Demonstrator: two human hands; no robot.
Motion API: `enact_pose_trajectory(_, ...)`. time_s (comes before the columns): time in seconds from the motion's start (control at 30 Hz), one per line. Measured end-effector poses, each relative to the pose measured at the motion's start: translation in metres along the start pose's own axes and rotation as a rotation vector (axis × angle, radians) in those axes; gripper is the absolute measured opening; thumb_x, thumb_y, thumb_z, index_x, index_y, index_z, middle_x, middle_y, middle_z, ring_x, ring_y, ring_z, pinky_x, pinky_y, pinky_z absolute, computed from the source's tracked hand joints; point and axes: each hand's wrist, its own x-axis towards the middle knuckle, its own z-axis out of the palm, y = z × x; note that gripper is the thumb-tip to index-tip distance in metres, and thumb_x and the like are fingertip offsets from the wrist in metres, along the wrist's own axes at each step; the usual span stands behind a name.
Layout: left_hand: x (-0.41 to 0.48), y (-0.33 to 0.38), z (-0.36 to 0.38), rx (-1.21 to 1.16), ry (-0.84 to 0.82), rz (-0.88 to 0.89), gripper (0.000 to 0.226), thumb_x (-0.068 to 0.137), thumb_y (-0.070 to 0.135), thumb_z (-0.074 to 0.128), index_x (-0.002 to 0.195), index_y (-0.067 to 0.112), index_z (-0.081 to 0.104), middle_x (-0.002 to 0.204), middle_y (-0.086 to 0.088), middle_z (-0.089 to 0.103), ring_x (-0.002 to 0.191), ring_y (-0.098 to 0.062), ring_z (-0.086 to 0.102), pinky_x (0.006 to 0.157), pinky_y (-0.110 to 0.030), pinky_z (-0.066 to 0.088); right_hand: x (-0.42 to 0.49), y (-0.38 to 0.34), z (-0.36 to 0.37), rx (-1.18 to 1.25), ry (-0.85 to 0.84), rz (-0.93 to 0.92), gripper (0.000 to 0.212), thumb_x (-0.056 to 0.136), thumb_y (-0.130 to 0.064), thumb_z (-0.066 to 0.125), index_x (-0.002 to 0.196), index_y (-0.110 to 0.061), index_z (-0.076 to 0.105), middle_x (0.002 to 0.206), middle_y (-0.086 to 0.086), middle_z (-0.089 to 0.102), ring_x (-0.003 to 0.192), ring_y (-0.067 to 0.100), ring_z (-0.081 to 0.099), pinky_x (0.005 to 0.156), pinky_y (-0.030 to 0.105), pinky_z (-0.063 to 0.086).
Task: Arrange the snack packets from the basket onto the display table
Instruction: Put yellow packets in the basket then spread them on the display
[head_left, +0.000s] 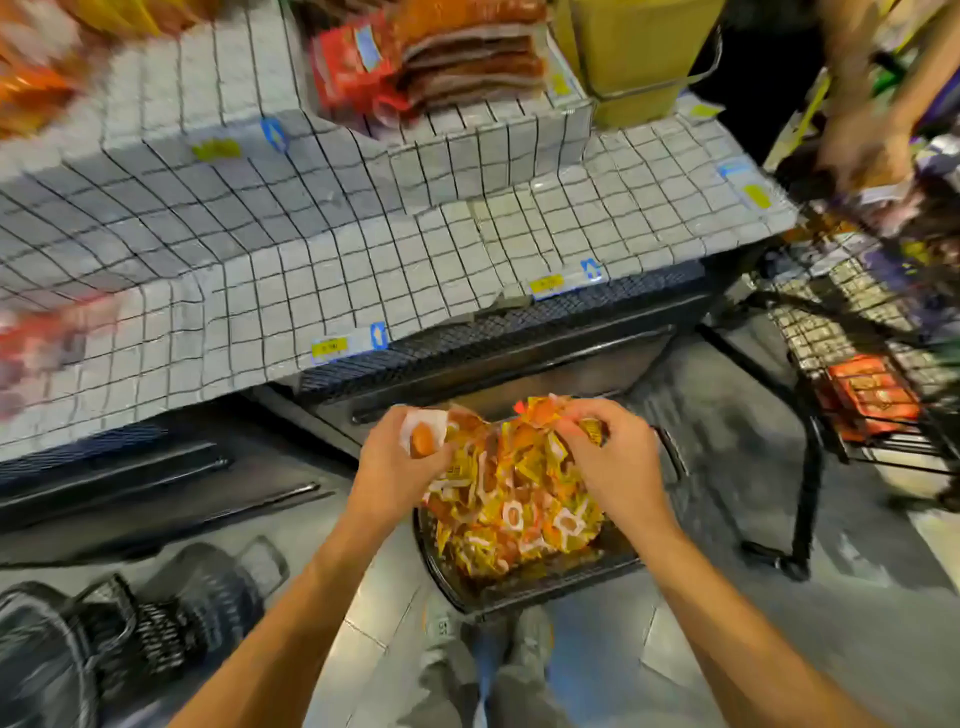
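Gripping the snack packets (514, 493) by the top edge with left hand (397, 462) and right hand (613, 467), both curled tight on the bunch, above the basket (519, 603) under the palms, preferably keeping both grips level while raising toward the display table (363, 234) beyond the knuckles.

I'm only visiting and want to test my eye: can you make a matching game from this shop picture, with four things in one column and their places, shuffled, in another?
Things:
1. yellow snack packets
2. red packets
3. orange pack
4. yellow price tag

Places:
A. on the checked display table's front edge
B. in the wire cart at the right
C. in the black basket, gripped by the left hand and the right hand
D. stacked on the table's top tier

Pairs: 1-C, 2-D, 3-B, 4-A.
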Motion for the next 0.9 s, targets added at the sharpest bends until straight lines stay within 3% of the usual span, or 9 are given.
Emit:
enact_pose_trajectory(0.1, -0.017, 0.032, -0.038, -0.032, 0.035, 0.022, 0.029, 0.076, 0.027, 0.081, 0.083, 0.027, 0.052, 0.074, 0.000, 0.059, 0.065, -0.013, 0.055, 0.062, -0.033, 0.052, 0.002, -0.055, -0.019, -0.031, -0.006, -0.129, 0.008, 0.086, -0.023, 0.073, 0.085, -0.031, 0.072, 0.091, -0.021, 0.070, 0.091, -0.008, 0.061, 0.080, 0.002, 0.040)
enact_pose_trajectory(0.17, -0.027, 0.051, -0.060, -0.071, 0.069, 0.022, 0.041, 0.078, 0.026, 0.080, 0.076, 0.036, 0.040, 0.073, 0.012, 0.048, 0.067, -0.010, 0.050, 0.068, -0.031, 0.049, 0.005, -0.086, -0.026, -0.025, -0.019, -0.196, 0.006, 0.087, -0.025, 0.073, 0.087, -0.030, 0.072, 0.091, -0.018, 0.069, 0.090, -0.006, 0.060, 0.077, 0.002, 0.038)
enact_pose_trajectory(0.23, -0.037, 0.065, -0.083, -0.106, 0.121, 0.010, 0.043, 0.078, 0.024, 0.080, 0.079, 0.037, 0.039, 0.080, 0.017, 0.048, 0.072, -0.004, 0.052, 0.075, -0.030, 0.048, 0.009, -0.115, -0.028, -0.008, -0.039, -0.239, 0.005, 0.087, -0.027, 0.073, 0.085, -0.031, 0.071, 0.086, -0.017, 0.069, 0.084, -0.002, 0.061, 0.076, 0.014, 0.042)
enact_pose_trajectory(0.3, -0.040, 0.076, -0.107, -0.118, 0.177, 0.019, 0.032, 0.072, 0.027, 0.080, 0.086, 0.029, 0.051, 0.084, 0.003, 0.062, 0.078, -0.020, 0.063, 0.075, -0.037, 0.054, 0.016, -0.141, -0.026, 0.016, -0.066, -0.269, 0.004, 0.086, -0.028, 0.074, 0.083, -0.028, 0.072, 0.082, -0.015, 0.070, 0.079, 0.001, 0.062, 0.074, 0.021, 0.043)
enact_pose_trajectory(0.43, -0.042, 0.092, -0.156, -0.131, 0.281, 0.019, 0.038, 0.068, 0.030, 0.081, 0.099, 0.022, 0.060, 0.091, -0.001, 0.068, 0.083, -0.016, 0.067, 0.069, -0.027, 0.056, 0.030, -0.191, -0.015, 0.029, -0.113, -0.355, 0.006, 0.087, -0.025, 0.071, 0.081, -0.025, 0.070, 0.079, -0.013, 0.069, 0.080, 0.004, 0.062, 0.070, 0.024, 0.043)
enact_pose_trajectory(0.53, -0.043, 0.098, -0.191, -0.138, 0.353, 0.032, 0.031, 0.070, 0.025, 0.081, 0.093, 0.024, 0.059, 0.087, 0.002, 0.066, 0.077, -0.010, 0.065, 0.060, -0.021, 0.049, 0.036, -0.227, 0.002, 0.038, -0.118, -0.404, 0.008, 0.085, -0.023, 0.072, 0.078, -0.024, 0.070, 0.075, -0.012, 0.067, 0.077, 0.004, 0.061, 0.067, 0.023, 0.044)
enact_pose_trajectory(0.67, -0.031, 0.083, -0.235, -0.083, 0.430, 0.015, 0.078, 0.053, 0.053, 0.076, 0.121, 0.022, 0.055, 0.117, -0.005, 0.064, 0.104, -0.022, 0.064, 0.085, -0.040, 0.057, 0.042, -0.269, 0.035, 0.047, -0.144, -0.416, 0.009, 0.085, -0.026, 0.073, 0.077, -0.026, 0.069, 0.073, -0.012, 0.066, 0.073, 0.001, 0.060, 0.063, 0.023, 0.044)
enact_pose_trajectory(0.77, -0.024, 0.078, -0.267, -0.073, 0.457, 0.025, 0.074, 0.067, 0.039, 0.081, 0.131, 0.016, 0.051, 0.126, -0.004, 0.057, 0.111, -0.022, 0.057, 0.084, -0.033, 0.050, 0.048, -0.293, 0.066, 0.047, -0.172, -0.428, 0.009, 0.084, -0.028, 0.074, 0.077, -0.025, 0.069, 0.073, -0.012, 0.066, 0.072, 0.002, 0.060, 0.067, 0.028, 0.048)
enact_pose_trajectory(0.9, 0.001, 0.058, -0.308, -0.152, 0.469, 0.075, 0.061, 0.079, 0.020, 0.079, 0.132, 0.016, 0.049, 0.119, 0.003, 0.053, 0.105, -0.014, 0.051, 0.075, -0.022, 0.044, 0.057, -0.322, 0.112, 0.025, -0.198, -0.458, 0.013, 0.085, -0.029, 0.073, 0.074, -0.027, 0.068, 0.074, -0.014, 0.065, 0.074, -0.003, 0.057, 0.065, 0.021, 0.042)
